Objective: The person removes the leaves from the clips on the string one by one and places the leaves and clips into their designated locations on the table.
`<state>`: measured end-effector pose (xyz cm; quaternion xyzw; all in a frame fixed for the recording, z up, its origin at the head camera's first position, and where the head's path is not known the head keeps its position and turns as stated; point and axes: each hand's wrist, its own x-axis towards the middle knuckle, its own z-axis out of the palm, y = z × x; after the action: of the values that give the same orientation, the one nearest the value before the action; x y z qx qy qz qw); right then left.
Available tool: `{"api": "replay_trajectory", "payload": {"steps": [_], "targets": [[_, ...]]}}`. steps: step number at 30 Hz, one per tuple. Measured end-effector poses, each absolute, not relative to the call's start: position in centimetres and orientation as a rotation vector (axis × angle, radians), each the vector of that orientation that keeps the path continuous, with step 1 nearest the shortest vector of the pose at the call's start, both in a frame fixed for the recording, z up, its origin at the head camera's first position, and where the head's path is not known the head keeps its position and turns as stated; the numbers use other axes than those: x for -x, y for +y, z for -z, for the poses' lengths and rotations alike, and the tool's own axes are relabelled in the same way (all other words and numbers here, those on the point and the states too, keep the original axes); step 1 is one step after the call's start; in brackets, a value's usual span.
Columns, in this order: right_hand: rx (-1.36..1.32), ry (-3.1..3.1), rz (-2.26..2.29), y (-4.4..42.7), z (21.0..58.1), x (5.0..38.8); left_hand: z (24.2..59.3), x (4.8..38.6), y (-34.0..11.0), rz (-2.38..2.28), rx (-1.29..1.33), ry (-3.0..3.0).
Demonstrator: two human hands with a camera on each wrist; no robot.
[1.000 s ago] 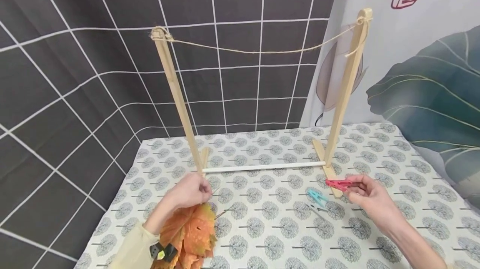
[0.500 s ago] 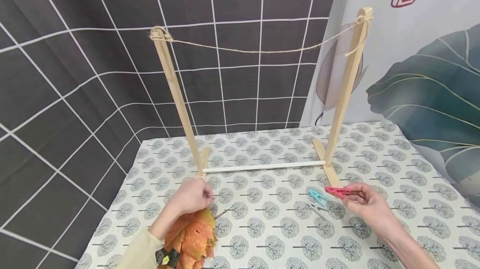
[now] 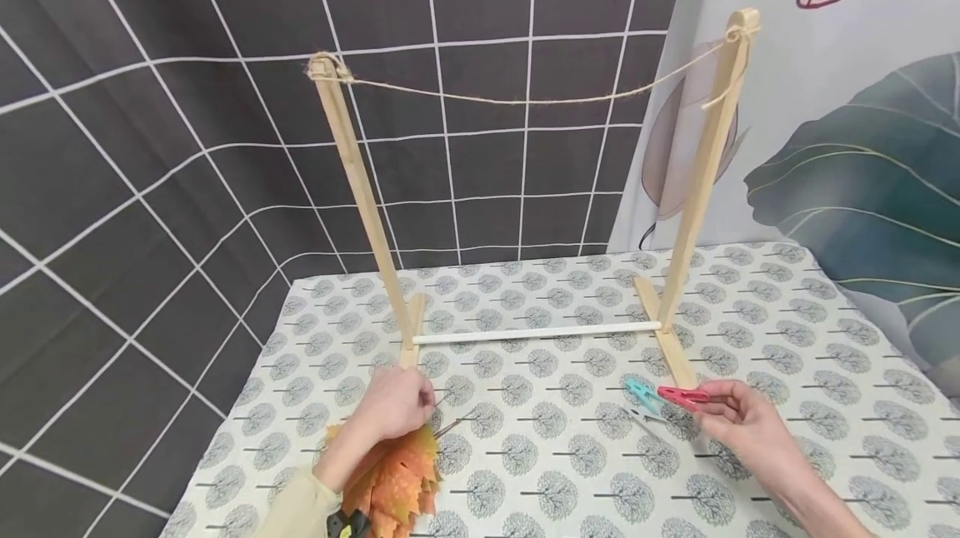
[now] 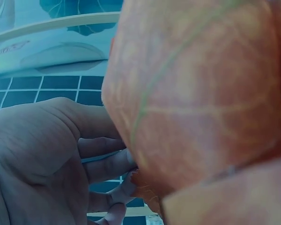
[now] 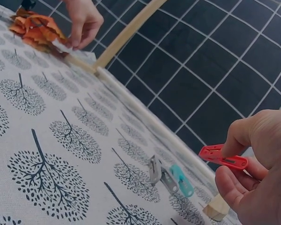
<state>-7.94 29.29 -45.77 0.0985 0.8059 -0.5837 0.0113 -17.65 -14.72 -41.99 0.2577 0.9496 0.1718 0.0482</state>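
Observation:
My right hand [image 3: 750, 421] pinches a red clothespin [image 3: 682, 396] between thumb and fingers, a little above the cloth. A teal clothespin [image 3: 641, 391] and a grey clothespin [image 5: 169, 180] lie on the cloth nearby. On the left, my left hand [image 3: 397, 402] is over a pile of orange maple leaves [image 3: 397, 480], its fingertips drawn together on a leaf; a thin stem sticks out beside them. Up close in the left wrist view, a maple leaf [image 4: 201, 93] hides part of the fingers [image 4: 107, 166].
A wooden frame with a left post [image 3: 360, 188], a right post [image 3: 708, 180] and a white crossbar [image 3: 536, 333] stands behind the hands. Twine [image 3: 525, 101] sags between the post tops. Below is a tree-print tablecloth [image 3: 555, 471]; a dark grid-pattern curtain [image 3: 487, 163] hangs behind.
My left hand has moved slightly down and right, the thin stem shifting with it. My right hand has lowered the red clothespin towards the teal one. The head view has shifted slightly.

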Motion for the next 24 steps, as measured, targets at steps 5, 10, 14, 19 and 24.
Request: {"api": "replay_trajectory", "payload": {"steps": [5,10,14,19,24], "targets": [[-0.360,2.497,1.831,28.9,47.1,6.9,43.2,16.8,-15.0,-0.464,-0.793,2.901],[-0.387,2.487,1.851,28.6,47.6,7.0,43.4,16.8,-15.1,-0.426,-0.759,2.948],[-0.440,2.460,1.818,28.6,47.6,7.2,43.3,16.8,-15.2,-0.422,-0.730,2.951],[-0.432,2.484,1.796,28.7,47.5,7.2,43.3,16.9,-15.1,-0.435,-0.731,2.954],[-0.411,2.536,1.779,29.0,47.3,7.5,43.5,17.1,-14.9,-0.438,-0.768,2.986]]}}
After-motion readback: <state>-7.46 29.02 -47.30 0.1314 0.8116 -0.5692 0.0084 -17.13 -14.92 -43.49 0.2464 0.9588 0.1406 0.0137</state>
